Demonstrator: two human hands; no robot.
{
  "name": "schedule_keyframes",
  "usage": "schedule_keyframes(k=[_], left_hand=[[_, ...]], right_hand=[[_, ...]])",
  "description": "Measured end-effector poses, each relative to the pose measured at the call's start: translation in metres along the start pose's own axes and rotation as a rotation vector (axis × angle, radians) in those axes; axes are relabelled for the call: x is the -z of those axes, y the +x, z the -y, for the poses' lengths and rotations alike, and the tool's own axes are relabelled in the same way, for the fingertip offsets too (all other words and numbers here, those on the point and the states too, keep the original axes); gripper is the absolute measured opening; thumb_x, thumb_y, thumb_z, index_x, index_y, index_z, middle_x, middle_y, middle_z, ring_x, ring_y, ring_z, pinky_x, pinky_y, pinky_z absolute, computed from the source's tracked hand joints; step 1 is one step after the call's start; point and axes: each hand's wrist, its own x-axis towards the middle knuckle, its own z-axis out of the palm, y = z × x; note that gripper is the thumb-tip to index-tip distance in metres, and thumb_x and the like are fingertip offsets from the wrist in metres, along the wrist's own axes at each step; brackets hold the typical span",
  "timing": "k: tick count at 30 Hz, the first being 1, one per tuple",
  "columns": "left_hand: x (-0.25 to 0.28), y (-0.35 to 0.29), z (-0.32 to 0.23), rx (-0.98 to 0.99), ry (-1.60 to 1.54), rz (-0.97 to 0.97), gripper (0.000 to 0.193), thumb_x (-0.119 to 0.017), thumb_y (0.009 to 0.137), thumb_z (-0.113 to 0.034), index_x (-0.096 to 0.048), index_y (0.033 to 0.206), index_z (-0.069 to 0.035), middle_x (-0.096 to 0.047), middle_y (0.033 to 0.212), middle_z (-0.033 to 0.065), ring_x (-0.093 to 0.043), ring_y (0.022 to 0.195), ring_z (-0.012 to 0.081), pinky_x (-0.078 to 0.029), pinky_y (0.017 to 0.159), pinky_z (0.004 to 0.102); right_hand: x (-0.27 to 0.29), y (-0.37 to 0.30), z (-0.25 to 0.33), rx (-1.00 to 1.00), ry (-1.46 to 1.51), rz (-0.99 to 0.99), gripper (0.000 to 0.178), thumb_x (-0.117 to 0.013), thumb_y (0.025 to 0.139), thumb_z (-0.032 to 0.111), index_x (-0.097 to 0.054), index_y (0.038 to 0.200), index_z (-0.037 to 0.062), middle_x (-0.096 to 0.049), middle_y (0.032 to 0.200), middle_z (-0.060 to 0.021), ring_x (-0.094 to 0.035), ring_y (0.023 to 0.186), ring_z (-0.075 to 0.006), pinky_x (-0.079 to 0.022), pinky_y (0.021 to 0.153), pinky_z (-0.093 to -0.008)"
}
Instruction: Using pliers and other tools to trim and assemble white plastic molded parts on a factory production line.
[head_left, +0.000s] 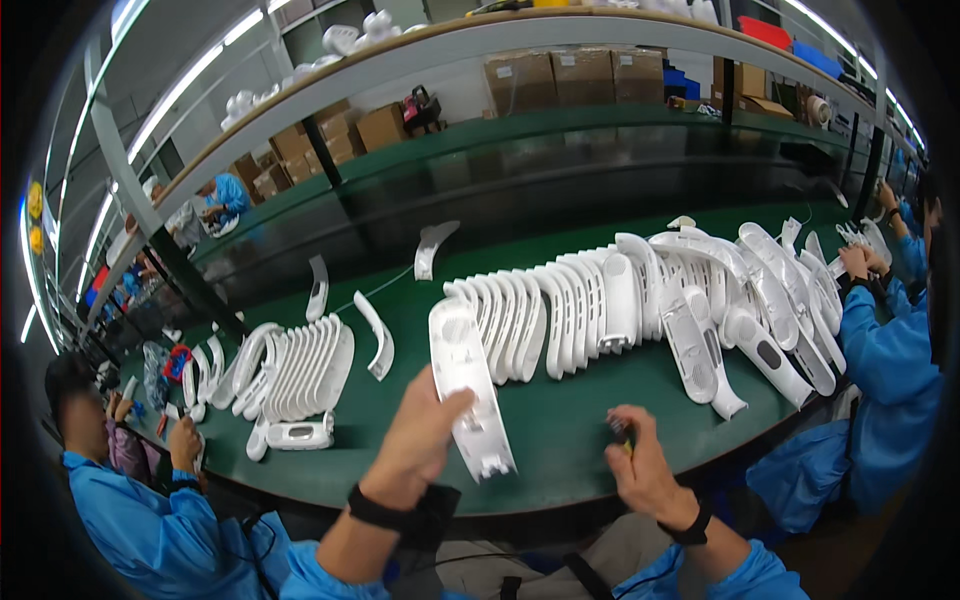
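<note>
My left hand (412,440) grips a long white plastic housing shell (458,360) by its edge, thumb across its face. The shell stands tilted over the green bench, its hollow inner side with moulded ribs toward me. To the right, my right hand (645,468) is closed around a small black-and-yellow tool (620,432); its working end is too small to make out. That hand is apart from the shell. Just beyond the held shell runs a long row of curved white shells (510,315), leaning against one another.
More white shells (685,350) lie heaped at the right, and another row (305,370) stands at the left. A loose curved piece (375,335) lies between the rows. Co-workers in blue sleeves (150,515) sit close on both sides. A shelf (560,27) spans overhead.
</note>
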Motion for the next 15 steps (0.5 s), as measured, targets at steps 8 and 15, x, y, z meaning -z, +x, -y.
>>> schedule_keyframes(k=[8, 15], left_hand=[[-0.023, 0.25, -0.024, 0.175, -0.009, -0.128, 0.03, -0.049, 0.09, -0.001, -0.051, 0.119, 0.007, -0.063, 0.104, 0.0191, -0.064, 0.092, 0.0343, -0.053, 0.085, 0.0476], [0.044, 0.403, 0.018, -0.128, 0.788, -0.483, 0.049, -0.06, 0.088, -0.034, -0.058, 0.112, 0.008, -0.066, 0.101, 0.0279, -0.064, 0.1, 0.0409, -0.052, 0.079, 0.044]], right_hand=[[0.004, 0.001, -0.01, 0.001, -0.156, -0.014, 0.065, -0.071, 0.082, 0.037, -0.043, 0.126, -0.0016, -0.049, 0.122, -0.0214, -0.046, 0.113, -0.04, -0.033, 0.1, -0.0461], [0.001, 0.002, 0.007, 0.018, -0.267, -0.031, 0.057, -0.065, 0.086, 0.037, -0.048, 0.125, -0.0005, -0.053, 0.122, -0.0221, -0.049, 0.117, -0.0426, -0.034, 0.103, -0.0513]])
